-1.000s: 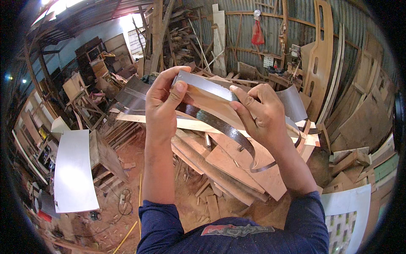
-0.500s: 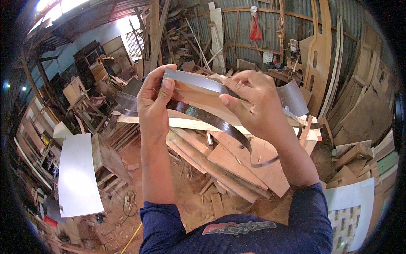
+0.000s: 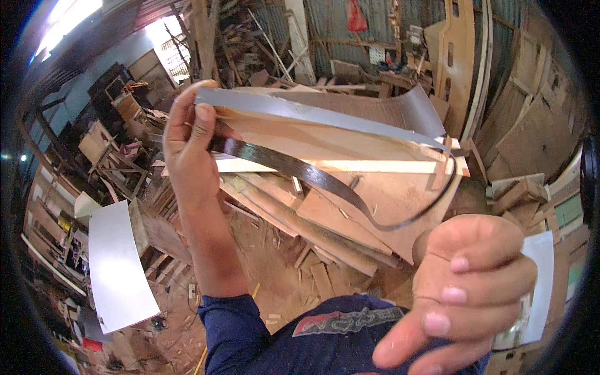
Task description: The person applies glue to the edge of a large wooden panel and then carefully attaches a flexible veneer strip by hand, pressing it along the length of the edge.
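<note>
Hands stand well apart. On my feed, the left hand (image 3: 192,131), left of centre and high in the frame, is clamped, thumb against fingers, on the end of a long strip (image 3: 294,110). I see the strip's grey face run from that grip across the upper middle toward the right; there it bends down and loops back, dark and glossy, to the left hand. The right hand (image 3: 472,281) looms close to my camera at the lower right, clear of the strip, fingers curled; I cannot tell whether anything sits inside the curl.

Behind the strip I make out a pale wooden board (image 3: 325,139) and a brown sheet (image 3: 422,112) curving upward at its right end. Below the loop, loose planks (image 3: 340,215) lie stacked in mid-frame. A white panel (image 3: 122,269) shows at the lower left, and a red bag (image 3: 356,17) hangs at the top.
</note>
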A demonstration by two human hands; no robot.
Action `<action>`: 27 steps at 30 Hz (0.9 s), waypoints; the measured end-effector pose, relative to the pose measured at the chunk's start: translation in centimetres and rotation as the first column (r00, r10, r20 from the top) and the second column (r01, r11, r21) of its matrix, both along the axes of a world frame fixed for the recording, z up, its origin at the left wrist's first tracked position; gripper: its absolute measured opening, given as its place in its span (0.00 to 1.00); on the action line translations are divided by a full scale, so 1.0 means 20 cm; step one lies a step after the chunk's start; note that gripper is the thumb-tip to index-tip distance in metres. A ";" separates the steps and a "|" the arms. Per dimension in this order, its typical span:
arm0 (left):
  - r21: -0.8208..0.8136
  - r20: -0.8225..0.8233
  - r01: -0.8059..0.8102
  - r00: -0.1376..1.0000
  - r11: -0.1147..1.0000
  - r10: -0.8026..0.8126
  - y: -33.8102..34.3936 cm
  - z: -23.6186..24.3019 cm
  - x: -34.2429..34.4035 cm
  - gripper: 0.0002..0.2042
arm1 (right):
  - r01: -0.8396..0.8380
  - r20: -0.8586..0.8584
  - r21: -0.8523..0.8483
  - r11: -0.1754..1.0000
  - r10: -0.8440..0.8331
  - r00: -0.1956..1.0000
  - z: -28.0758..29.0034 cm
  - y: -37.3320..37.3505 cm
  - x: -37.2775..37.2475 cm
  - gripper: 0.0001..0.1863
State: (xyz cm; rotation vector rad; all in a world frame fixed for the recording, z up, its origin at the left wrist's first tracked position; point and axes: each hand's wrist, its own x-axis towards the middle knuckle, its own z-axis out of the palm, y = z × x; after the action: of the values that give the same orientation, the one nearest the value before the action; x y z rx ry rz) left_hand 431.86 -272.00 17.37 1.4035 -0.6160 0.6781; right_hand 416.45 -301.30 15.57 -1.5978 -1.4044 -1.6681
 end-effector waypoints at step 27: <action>-0.054 0.073 0.124 0.990 0.991 -0.120 0.00 -0.01 0.08 0.19 | -0.158 0.029 0.429 0.890 0.161 0.987 -0.13 0.14 -0.11 0.13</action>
State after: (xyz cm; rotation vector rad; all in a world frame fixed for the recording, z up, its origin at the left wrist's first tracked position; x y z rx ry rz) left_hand 433.45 -271.97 17.09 1.2819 -0.7257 0.6440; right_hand 414.28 -298.52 13.07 -1.2034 -1.0343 -1.7218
